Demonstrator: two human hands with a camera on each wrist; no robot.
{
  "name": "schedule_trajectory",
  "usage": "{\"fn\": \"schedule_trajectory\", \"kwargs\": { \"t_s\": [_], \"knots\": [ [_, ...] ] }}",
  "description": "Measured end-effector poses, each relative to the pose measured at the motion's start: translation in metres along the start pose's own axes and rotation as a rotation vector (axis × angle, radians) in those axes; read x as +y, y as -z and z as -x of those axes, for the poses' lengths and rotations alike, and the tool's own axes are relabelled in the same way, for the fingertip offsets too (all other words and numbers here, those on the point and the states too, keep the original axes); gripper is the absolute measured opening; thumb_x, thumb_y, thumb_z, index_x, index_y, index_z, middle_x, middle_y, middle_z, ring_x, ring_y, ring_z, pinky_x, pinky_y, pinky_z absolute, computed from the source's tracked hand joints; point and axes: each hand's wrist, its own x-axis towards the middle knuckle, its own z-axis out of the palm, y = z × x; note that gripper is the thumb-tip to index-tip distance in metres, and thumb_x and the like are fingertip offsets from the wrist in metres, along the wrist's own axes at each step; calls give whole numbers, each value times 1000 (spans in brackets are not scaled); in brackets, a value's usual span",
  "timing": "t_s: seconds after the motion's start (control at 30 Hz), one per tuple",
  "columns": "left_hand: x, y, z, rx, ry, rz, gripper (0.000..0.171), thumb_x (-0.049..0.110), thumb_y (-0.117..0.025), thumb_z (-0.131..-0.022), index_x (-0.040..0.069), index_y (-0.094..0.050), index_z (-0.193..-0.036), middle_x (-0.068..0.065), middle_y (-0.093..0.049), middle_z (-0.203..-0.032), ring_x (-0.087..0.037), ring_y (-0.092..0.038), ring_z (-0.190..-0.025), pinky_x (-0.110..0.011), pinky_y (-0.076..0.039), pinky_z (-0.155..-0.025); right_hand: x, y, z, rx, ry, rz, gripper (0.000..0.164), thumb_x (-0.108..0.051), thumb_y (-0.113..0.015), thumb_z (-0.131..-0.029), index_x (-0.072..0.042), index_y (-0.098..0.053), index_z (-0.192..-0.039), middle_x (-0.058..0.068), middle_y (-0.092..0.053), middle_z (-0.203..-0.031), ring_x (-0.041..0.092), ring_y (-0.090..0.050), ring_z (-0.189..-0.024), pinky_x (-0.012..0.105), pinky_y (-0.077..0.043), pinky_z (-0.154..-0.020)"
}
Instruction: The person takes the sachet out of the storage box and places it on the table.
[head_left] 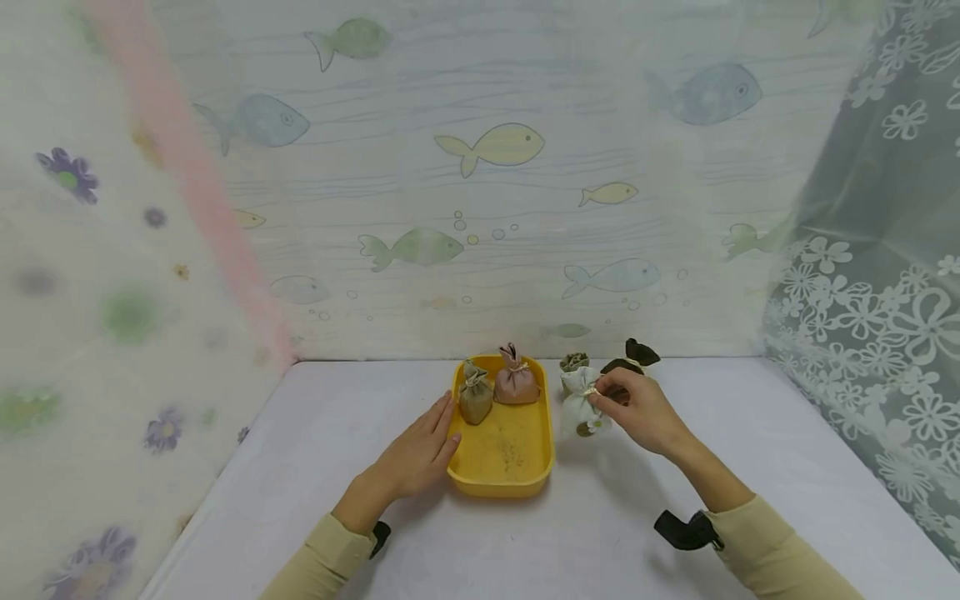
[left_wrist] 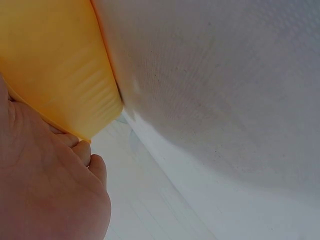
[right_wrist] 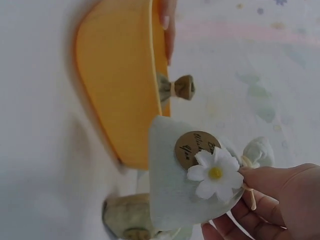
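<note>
My right hand pinches a small white drawstring pouch by its tied neck, just right of a yellow tray. In the right wrist view the pouch bears a white fabric daisy and a round brown tag. The straight fingers of my left hand lie along the tray's left rim, with the thumb near the rim's front part. Inside the tray, toward the back, stand an olive pouch and a dusty-pink pouch.
Behind the white pouch stands another olive pouch, partly covered. A dark brown pouch is beside it, partly hidden by my right hand. The white table meets a fish-patterned curtain at the back.
</note>
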Motion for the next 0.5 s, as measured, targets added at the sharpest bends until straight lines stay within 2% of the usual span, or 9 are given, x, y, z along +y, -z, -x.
{"fn": "schedule_trajectory", "kwargs": {
  "t_s": [0.17,0.5],
  "knots": [
    [-2,-3,0,2,0,-11,68,42,-28,-113,-3,-14,-162,-15,-9,-171,-30,-14,-157,-48,-21,-126,12,8,5,30,-14,36,11,-11,-72,-96,-2,-67,-101,10,-69,-99,20,-67,-85,26,-55,-70],
    [-2,-4,-1,-2,24,-11,67,41,-30,-113,0,-14,-163,-12,-7,-172,-26,-11,-157,-46,-20,-126,35,18,9,78,-58,93,13,-12,-71,-97,0,-69,-102,10,-70,-100,26,-65,-96,28,-56,-79]
  ]
}}
